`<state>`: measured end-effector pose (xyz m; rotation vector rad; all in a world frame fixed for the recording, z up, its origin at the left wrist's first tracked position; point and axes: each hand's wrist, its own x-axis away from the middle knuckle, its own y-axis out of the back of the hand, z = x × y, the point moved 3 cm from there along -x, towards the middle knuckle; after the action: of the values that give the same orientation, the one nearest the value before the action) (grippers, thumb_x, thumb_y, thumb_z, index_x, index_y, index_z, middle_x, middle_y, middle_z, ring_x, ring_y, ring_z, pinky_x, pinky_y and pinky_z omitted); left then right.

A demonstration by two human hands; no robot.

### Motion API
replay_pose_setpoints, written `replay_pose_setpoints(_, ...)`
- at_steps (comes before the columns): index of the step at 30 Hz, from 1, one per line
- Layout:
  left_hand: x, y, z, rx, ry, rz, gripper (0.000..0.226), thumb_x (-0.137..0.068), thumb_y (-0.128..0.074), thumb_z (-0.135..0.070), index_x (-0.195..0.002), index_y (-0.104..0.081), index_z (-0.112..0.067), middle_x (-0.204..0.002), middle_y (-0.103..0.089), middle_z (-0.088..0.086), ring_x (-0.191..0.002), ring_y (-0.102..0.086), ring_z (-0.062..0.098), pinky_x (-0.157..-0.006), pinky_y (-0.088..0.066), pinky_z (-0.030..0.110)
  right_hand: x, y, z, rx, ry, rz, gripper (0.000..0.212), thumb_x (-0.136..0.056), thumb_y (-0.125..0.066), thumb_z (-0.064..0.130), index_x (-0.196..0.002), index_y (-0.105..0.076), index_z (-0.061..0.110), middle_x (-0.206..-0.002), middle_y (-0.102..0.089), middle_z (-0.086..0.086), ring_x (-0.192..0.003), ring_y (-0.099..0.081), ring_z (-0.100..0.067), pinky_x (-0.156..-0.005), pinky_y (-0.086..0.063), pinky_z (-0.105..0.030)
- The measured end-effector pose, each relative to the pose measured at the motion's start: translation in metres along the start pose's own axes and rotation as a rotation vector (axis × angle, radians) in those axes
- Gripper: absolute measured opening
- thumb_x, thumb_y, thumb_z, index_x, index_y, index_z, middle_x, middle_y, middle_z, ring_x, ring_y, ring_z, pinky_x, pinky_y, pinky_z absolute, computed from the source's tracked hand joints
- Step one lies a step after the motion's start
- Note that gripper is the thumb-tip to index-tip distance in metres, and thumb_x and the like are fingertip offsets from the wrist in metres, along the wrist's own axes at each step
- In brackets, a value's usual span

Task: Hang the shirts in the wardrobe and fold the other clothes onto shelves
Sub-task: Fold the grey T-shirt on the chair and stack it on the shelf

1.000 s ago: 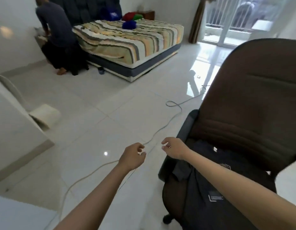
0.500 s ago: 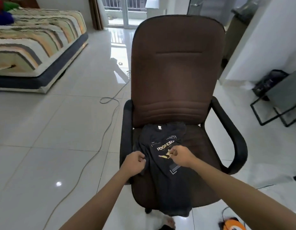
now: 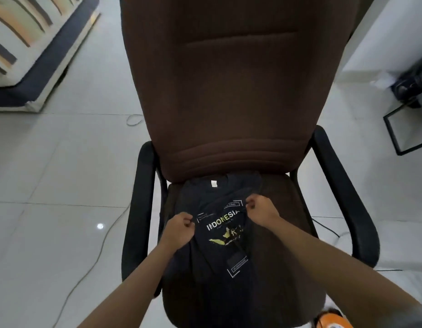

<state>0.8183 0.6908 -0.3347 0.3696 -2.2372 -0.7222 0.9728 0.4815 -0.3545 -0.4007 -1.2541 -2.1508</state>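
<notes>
A pale tiled floor [image 3: 63, 162] fills most of the head view. On it stands a brown office chair [image 3: 233, 91] with a tall padded back and black armrests [image 3: 342, 185] on both sides; these arms hem in the seat to left and right, and the backrest closes it off behind. At the upper left lies the corner of a bed [image 3: 23, 43] with a striped cover over a dark base. At the right edge a black wire-frame stand [image 3: 404, 129] sits on the floor near a white wall, with a dark object above it that is too blurred to name. A thin cable [image 3: 91, 256] trails over the tiles left of the chair, and an orange object [image 3: 333, 320] shows at the bottom right, partly cut off.

The dark T-shirt [image 3: 219, 252], printed with "INDONESIA", lies spread on the chair seat and hangs over its front edge. The left hand [image 3: 180, 227] pinches the cloth at the left of the print, fingers curled tight. The right hand [image 3: 259, 209] pinches the fabric at the print's upper right, likewise clamped on it.
</notes>
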Motion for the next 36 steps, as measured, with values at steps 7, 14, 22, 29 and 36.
replay_pose_setpoints(7,-0.092,-0.028,0.008,-0.188,0.086,-0.12,0.04,-0.08,-0.065,-0.022,-0.12,-0.062,-0.019,-0.134,-0.047,0.018,-0.123,-0.045,0.037,-0.106,-0.034,0.037,-0.1,-0.021,-0.035,0.143,-0.047,-0.098,0.033,-0.091,-0.053,0.027,-0.123,-0.059,0.023,-0.128,-0.055,-0.009,-0.124,-0.044,-0.032,-0.106,-0.036,-0.045)
replay_pose_setpoints(14,-0.131,-0.052,0.028,-0.178,0.089,-0.117,0.037,-0.078,-0.063,-0.024,-0.114,-0.065,-0.016,-0.129,-0.052,0.016,-0.121,-0.048,0.036,-0.106,-0.036,0.043,-0.143,-0.038,-0.06,-0.032,0.027,-0.203,0.037,-0.09,-0.057,0.012,-0.126,-0.057,0.014,-0.143,-0.036,-0.015,-0.124,-0.046,-0.035,-0.107,-0.037,-0.044)
replay_pose_setpoints(22,-0.116,-0.058,0.029,-0.07,-0.004,-0.219,0.012,-0.077,-0.064,0.0,-0.084,-0.07,-0.007,-0.092,-0.068,0.011,-0.073,-0.058,0.016,-0.073,-0.047,0.027,-0.133,-0.041,-0.066,-0.071,0.096,-0.154,0.032,-0.086,-0.053,-0.007,-0.114,-0.066,0.0,-0.116,-0.065,-0.018,-0.106,-0.059,-0.035,-0.094,-0.048,-0.038)
replay_pose_setpoints(29,-0.102,-0.054,0.03,-0.115,-0.054,-0.065,0.037,-0.071,-0.068,-0.002,-0.105,-0.062,-0.016,-0.134,-0.04,0.008,-0.101,-0.057,0.026,-0.083,-0.042,0.023,-0.124,-0.027,-0.067,0.013,0.088,-0.113,0.034,-0.086,-0.064,0.023,-0.118,-0.061,0.013,-0.084,-0.07,-0.002,-0.099,-0.058,-0.026,-0.085,-0.049,-0.037)
replay_pose_setpoints(36,-0.11,-0.055,0.03,0.009,-0.108,0.024,0.024,-0.087,-0.057,-0.008,-0.081,-0.058,-0.032,-0.099,-0.063,-0.008,-0.103,-0.059,0.017,-0.086,-0.042,0.025,-0.138,-0.033,-0.051,0.251,0.085,-0.149,0.052,-0.093,-0.053,0.038,-0.138,-0.038,0.016,-0.113,-0.061,-0.013,-0.107,-0.055,-0.034,-0.085,-0.044,-0.042)
